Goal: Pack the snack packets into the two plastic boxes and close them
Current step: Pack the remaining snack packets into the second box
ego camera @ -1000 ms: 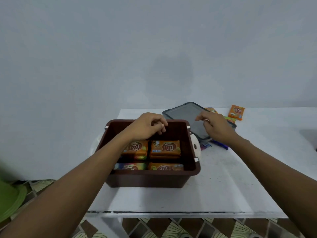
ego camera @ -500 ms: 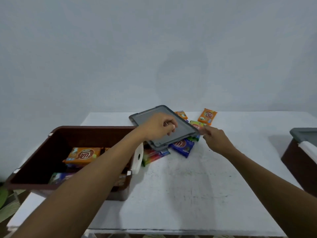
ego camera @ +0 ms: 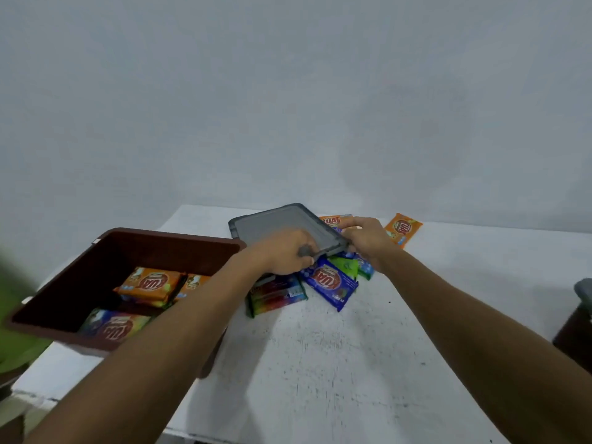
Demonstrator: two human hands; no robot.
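A brown plastic box (ego camera: 166,243) stands open at the table's left edge with orange packets (ego camera: 149,285) and a multicoloured one inside. A grey lid (ego camera: 275,224) rests tilted on a heap of snack packets at the middle back. My left hand (ego camera: 285,253) grips the lid's near edge. My right hand (ego camera: 368,240) holds the lid's right corner. Under and beside the lid lie a blue packet (ego camera: 331,283), a green packet (ego camera: 347,267) and a multicoloured packet (ego camera: 275,293). An orange packet (ego camera: 403,229) lies alone further right. A second brown box (ego camera: 576,328) shows at the right edge, lidded in grey.
The white table (ego camera: 336,363) meets a plain grey wall at the back. Something green (ego camera: 16,341) sits low beyond the table's left edge. The table's near edge runs under my forearms.
My view swung right. My left hand left the open box and reached the grey lid; both hands now hold the lid, which sits over the packets.
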